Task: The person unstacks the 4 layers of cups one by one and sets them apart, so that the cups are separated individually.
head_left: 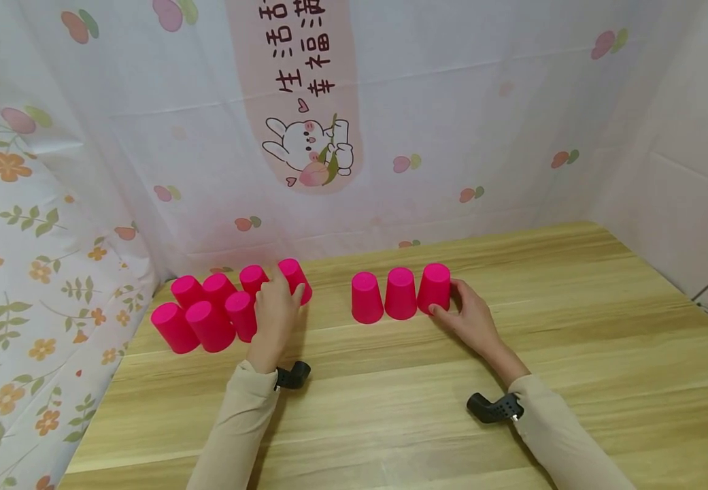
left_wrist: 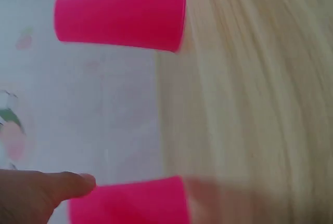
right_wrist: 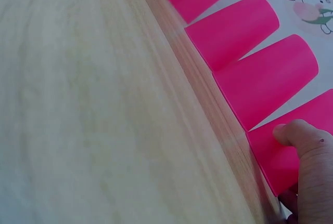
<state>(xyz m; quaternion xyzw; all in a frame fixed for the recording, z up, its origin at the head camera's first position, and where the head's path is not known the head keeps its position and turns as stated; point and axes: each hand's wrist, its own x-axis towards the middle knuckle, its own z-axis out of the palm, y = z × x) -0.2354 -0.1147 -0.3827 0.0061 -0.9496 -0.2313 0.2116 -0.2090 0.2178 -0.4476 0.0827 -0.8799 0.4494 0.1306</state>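
Observation:
Several pink plastic cups stand upside down on a wooden table (head_left: pixel 390 395). A cluster of them (head_left: pixel 207 313) sits at the back left. My left hand (head_left: pixel 286 289) grips the cluster's rightmost cup (head_left: pixel 295 278), which leans to the right. In the blurred left wrist view that cup (left_wrist: pixel 130 203) lies by my finger (left_wrist: pixel 47 190), with another cup (left_wrist: pixel 119 13) beyond. A row of three cups (head_left: pixel 400 293) stands at the middle. My right hand (head_left: pixel 448 303) holds the rightmost one (head_left: pixel 434 286); my thumb (right_wrist: pixel 299 135) presses its side (right_wrist: pixel 283 154).
A flowered white curtain (head_left: pixel 451 136) with a rabbit picture closes off the back and left of the table. A tiled wall (head_left: pixel 684 190) stands at the right. Bare wood stretches across the front and right. Black wrist camera mounts (head_left: pixel 491 407) sit on both sleeves.

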